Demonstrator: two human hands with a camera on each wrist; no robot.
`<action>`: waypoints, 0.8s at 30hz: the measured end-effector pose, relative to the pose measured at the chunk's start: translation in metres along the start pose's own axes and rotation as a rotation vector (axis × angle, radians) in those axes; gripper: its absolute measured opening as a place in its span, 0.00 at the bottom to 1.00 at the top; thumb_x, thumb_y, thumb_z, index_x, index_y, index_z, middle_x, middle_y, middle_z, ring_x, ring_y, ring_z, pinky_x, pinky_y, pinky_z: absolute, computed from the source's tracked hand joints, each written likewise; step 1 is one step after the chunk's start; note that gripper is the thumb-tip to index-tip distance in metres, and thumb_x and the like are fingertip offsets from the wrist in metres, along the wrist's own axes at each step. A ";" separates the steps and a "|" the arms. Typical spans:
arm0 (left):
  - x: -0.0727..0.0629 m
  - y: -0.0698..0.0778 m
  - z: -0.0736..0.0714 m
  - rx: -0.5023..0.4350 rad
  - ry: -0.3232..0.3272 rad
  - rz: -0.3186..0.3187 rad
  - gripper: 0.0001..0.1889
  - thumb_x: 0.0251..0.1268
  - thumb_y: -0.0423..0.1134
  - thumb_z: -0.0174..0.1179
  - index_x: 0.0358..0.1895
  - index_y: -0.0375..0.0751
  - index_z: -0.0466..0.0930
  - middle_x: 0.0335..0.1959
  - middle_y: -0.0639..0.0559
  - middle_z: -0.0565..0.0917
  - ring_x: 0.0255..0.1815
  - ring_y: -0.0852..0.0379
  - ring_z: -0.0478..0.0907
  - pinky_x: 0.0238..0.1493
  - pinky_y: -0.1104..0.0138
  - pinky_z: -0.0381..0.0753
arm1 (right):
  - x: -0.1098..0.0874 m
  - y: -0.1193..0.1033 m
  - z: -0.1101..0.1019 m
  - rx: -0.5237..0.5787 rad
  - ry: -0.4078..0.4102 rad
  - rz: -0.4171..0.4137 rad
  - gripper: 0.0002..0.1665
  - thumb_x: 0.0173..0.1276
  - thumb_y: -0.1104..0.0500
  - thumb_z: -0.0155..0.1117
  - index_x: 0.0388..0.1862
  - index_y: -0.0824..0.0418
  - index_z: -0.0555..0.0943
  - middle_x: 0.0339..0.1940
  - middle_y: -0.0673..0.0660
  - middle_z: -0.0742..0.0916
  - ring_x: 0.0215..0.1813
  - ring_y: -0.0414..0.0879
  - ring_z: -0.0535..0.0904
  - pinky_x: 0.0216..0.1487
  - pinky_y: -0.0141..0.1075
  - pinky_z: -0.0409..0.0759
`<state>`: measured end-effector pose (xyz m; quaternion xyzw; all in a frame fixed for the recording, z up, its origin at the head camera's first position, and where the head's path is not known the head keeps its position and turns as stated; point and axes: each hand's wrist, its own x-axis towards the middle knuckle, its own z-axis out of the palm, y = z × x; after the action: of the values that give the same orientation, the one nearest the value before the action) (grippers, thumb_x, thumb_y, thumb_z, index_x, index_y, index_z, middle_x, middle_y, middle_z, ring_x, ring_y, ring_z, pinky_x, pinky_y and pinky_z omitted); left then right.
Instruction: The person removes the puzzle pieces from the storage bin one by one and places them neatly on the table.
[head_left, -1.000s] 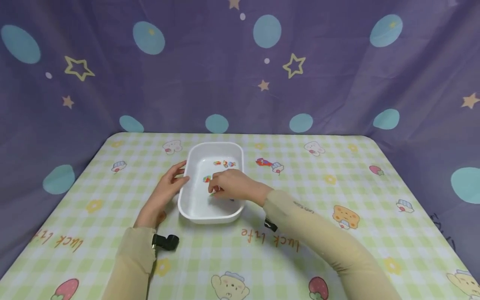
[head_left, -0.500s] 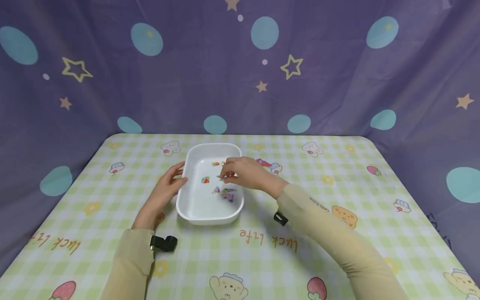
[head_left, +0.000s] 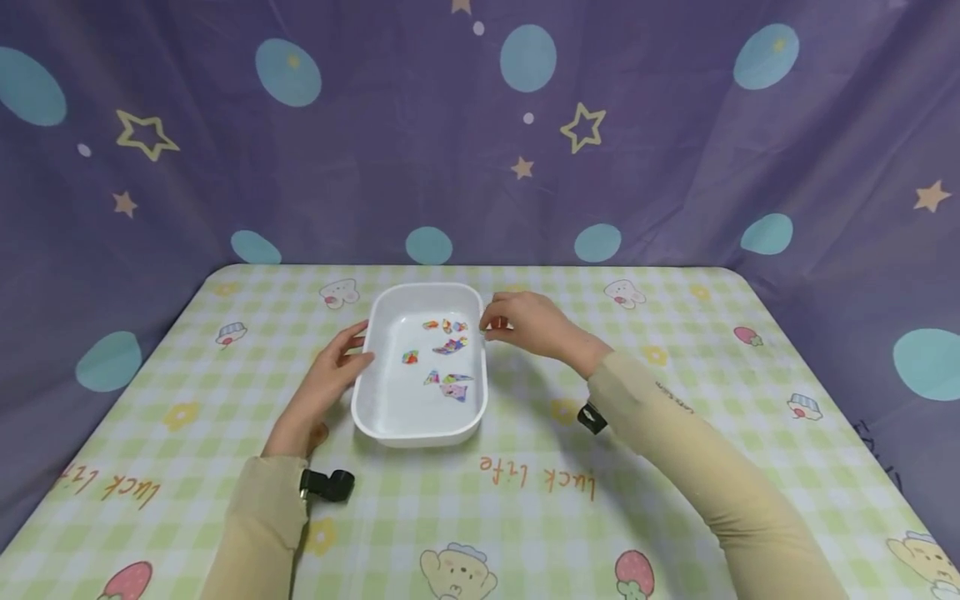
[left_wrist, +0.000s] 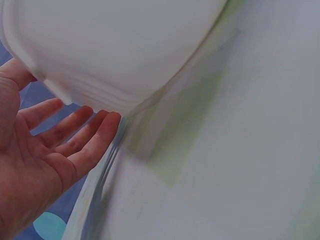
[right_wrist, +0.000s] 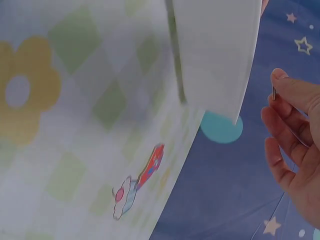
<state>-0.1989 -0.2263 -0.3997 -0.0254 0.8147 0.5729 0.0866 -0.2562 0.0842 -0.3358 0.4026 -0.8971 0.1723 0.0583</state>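
Note:
A white rectangular tray (head_left: 416,429) sits on the table, holding several small flat colourful pieces, among them a purple piece (head_left: 454,392) and a red-green piece (head_left: 410,357). My left hand (head_left: 333,375) rests against the tray's left side, fingers mostly straight; the left wrist view shows its fingertips (left_wrist: 107,120) touching the outer wall. Just beyond the tray's right rim, my right hand (head_left: 536,325) pinches a small thin flat piece (right_wrist: 274,93) between thumb and forefinger. That piece appears nearly edge-on, so its pattern is hidden.
A red and blue flat piece (right_wrist: 152,166) lies on the tablecloth right of the tray, beside a printed cupcake; in the head view my right hand hides it. The checked tablecloth (head_left: 525,533) carries printed figures. A purple curtain (head_left: 420,158) hangs behind the table.
My right hand has risen out of the tray and moved right and away over its right rim with a small piece. The left hand stays at the tray's side.

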 end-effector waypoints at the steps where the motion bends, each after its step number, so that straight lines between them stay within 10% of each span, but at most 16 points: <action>1: 0.000 0.000 0.000 -0.002 0.001 -0.002 0.32 0.63 0.53 0.53 0.69 0.67 0.51 0.66 0.52 0.60 0.62 0.49 0.64 0.62 0.51 0.63 | -0.001 0.003 0.000 0.000 0.003 0.007 0.06 0.58 0.56 0.66 0.35 0.52 0.83 0.31 0.47 0.80 0.32 0.39 0.76 0.35 0.31 0.74; 24: 0.000 0.002 0.002 -0.029 -0.018 0.016 0.32 0.64 0.50 0.52 0.70 0.64 0.49 0.67 0.50 0.60 0.63 0.48 0.64 0.61 0.52 0.64 | -0.030 0.059 0.002 -0.012 0.007 0.206 0.09 0.59 0.56 0.65 0.38 0.54 0.84 0.33 0.50 0.81 0.33 0.43 0.78 0.33 0.36 0.76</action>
<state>-0.1987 -0.2240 -0.3978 -0.0152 0.8057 0.5854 0.0890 -0.2800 0.1410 -0.3600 0.3071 -0.9346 0.1733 0.0460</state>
